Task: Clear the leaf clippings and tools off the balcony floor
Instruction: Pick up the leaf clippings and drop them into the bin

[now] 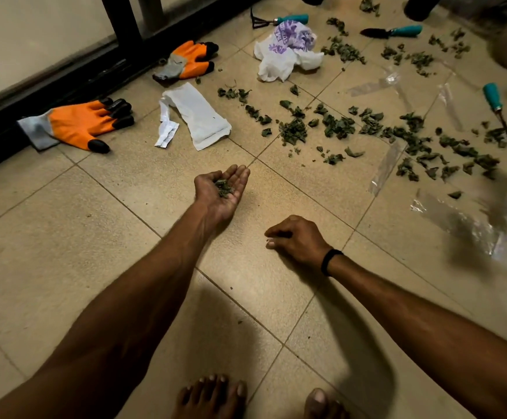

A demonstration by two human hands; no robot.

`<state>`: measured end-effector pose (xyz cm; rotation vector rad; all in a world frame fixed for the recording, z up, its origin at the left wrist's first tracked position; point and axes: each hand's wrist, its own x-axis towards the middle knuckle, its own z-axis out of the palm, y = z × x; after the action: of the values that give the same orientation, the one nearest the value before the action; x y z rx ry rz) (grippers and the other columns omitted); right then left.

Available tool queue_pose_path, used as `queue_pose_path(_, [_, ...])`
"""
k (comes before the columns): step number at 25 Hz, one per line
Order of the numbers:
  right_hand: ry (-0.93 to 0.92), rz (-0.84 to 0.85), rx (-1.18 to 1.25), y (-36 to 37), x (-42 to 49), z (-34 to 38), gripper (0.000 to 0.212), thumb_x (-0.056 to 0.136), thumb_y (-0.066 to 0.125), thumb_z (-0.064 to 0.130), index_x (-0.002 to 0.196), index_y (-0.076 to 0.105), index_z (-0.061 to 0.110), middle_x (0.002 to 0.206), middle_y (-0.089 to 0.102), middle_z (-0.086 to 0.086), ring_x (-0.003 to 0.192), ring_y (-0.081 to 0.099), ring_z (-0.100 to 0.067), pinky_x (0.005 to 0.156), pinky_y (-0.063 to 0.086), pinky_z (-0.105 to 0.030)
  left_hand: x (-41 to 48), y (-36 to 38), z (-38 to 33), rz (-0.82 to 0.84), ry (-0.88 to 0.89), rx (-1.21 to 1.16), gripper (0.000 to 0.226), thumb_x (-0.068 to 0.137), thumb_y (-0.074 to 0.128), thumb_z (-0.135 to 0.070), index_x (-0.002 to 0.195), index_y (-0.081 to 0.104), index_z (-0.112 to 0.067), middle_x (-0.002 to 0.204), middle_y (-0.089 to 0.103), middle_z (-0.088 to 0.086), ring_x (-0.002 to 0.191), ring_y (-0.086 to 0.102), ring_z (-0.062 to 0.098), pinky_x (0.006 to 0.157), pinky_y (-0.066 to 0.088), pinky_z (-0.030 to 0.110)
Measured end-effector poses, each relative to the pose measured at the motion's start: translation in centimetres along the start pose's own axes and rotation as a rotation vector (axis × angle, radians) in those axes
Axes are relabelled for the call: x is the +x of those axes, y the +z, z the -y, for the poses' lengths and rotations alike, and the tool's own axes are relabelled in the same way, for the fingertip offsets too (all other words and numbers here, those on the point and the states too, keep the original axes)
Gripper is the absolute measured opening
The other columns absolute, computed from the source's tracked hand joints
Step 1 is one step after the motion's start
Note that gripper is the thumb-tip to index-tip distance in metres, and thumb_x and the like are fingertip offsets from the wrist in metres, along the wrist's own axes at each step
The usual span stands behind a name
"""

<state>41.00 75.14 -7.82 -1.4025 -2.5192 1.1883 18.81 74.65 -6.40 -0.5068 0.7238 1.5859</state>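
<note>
Left hand (229,205), frame centre: palm up, loosely cupped, carrying leaf clippings (222,188). Right hand (297,238): fingers curled onto tile, grip unclear. Loose clippings (336,127) and teal-handled tools (397,32) upper right. White bag (288,46): purple print unreadable.

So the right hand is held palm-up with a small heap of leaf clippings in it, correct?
Not quite. The head view shows the left hand held palm-up with the leaf clippings in it. The right hand is knuckles-up beside it.
</note>
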Motion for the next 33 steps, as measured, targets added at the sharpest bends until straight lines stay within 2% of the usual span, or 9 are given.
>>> queue_pose_path(9, [-0.26, -0.301, -0.375, 3.5, 1.7, -0.8, 0.01, 0.093, 0.059, 0.011, 0.089, 0.065, 0.018, 0.087, 0.056, 0.003, 0.087, 0.044, -0.016, 0.07, 0.047, -0.036, -0.2, 0.2, 0.8, -0.005, -0.007, 0.045, 0.04, 0.101, 0.033, -0.017, 0.115, 0.063, 0.007, 0.111, 0.07, 0.026, 0.1, 0.071, 0.037, 0.075, 0.062, 0.04])
queue_pose_path(14, [0.013, -0.419, -0.027, -0.7, 5.2, 2.7, 0.01, 0.098, 0.051, 0.019, 0.094, 0.059, 0.019, 0.099, 0.053, 0.0, 0.101, 0.045, -0.019, 0.08, 0.034, -0.024, -0.2, 0.1, 1.3, -0.012, -0.025, 0.097, 0.041, 0.101, 0.033, -0.019, 0.118, 0.063, 0.005, 0.112, 0.07, 0.024, 0.101, 0.071, 0.035, 0.075, 0.062, 0.038])
queue_pose_path(17, [-0.067, -0.431, 0.081, -2.2, 6.0, 6.4, 0.011, 0.096, 0.055, 0.031, 0.092, 0.059, 0.021, 0.099, 0.052, -0.001, 0.1, 0.045, -0.017, 0.078, 0.037, -0.026, 0.3, 0.6, 2.3, -0.022, -0.055, 0.106, 0.04, 0.098, 0.039, -0.019, 0.119, 0.063, 0.005, 0.109, 0.07, 0.019, 0.089, 0.073, 0.028, 0.075, 0.061, 0.033])
queue_pose_path(19, [-0.099, -0.384, -0.01, -2.4, 6.0, 7.6, 0.019, 0.096, 0.054, 0.036, 0.094, 0.061, 0.019, 0.1, 0.051, -0.003, 0.101, 0.043, -0.017, 0.082, 0.042, -0.029, 1.2, 1.0, 3.5, -0.06, -0.073, 0.125, 0.037, 0.09, 0.047, -0.02, 0.113, 0.067, 0.002, 0.111, 0.068, 0.015, 0.101, 0.07, 0.027, 0.086, 0.059, 0.033])
queue_pose_path(23, [-0.148, -0.338, -0.064, -3.9, 6.2, 5.7, 0.024, 0.1, 0.048, 0.021, 0.116, 0.065, 0.015, 0.104, 0.052, -0.005, 0.104, 0.044, -0.018, 0.089, 0.042, -0.029, 3.0, 2.8, 5.5, -0.06, -0.089, 0.165, 0.03, 0.088, 0.048, -0.02, 0.107, 0.066, -0.005, 0.102, 0.069, 0.017, 0.103, 0.068, 0.028, 0.096, 0.055, 0.035])
queue_pose_path(26, [0.004, -0.462, -0.007, -7.1, 7.4, 1.5, 0.028, 0.098, 0.052, 0.021, 0.124, 0.062, 0.017, 0.116, 0.055, -0.007, 0.109, 0.052, -0.02, 0.094, 0.047, -0.031, 4.3, 4.3, 5.8, -0.008, -0.123, 0.076, 0.034, 0.097, 0.039, -0.016, 0.107, 0.067, -0.001, 0.096, 0.072, 0.02, 0.084, 0.071, 0.024, 0.064, 0.06, 0.029])
queue_pose_path(29, [0.294, -0.513, -0.002, -10.5, 9.3, -3.4, 0.04, 0.098, 0.055, 0.027, 0.136, 0.052, 0.015, 0.135, 0.044, -0.013, 0.122, 0.049, -0.028, 0.099, 0.037, -0.024, 6.3, 5.2, 5.7, -0.001, -0.142, 0.165, 0.028, 0.101, 0.037, -0.021, 0.078, 0.052, -0.015, 0.056, 0.052, -0.001, 0.041, 0.041, 0.006, 0.031, 0.03, 0.017])
queue_pose_path(31, [0.366, -0.505, -0.023, -11.4, 10.5, -6.0, 0.048, 0.097, 0.057, 0.032, 0.141, 0.047, 0.017, 0.141, 0.037, -0.016, 0.128, 0.043, -0.031, 0.103, 0.037, -0.03, 8.1, 6.1, 5.2, -0.022, -0.133, 0.288, 0.037, 0.104, 0.039, -0.031, 0.069, 0.04, -0.021, 0.047, 0.032, -0.008, 0.032, 0.023, 0.005, 0.028, 0.016, 0.018])
queue_pose_path(33, [0.341, -0.499, -0.042, -11.5, 12.1, -7.7, 0.047, 0.095, 0.059, 0.034, 0.139, 0.049, 0.021, 0.142, 0.036, -0.016, 0.13, 0.039, -0.033, 0.107, 0.039, -0.038, 10.0, 7.3, 5.0, -0.084, -0.052, 0.458, 0.04, 0.104, 0.041, -0.034, 0.066, 0.039, -0.023, 0.045, 0.028, -0.009, 0.03, 0.019, 0.006, 0.029, 0.013, 0.016])
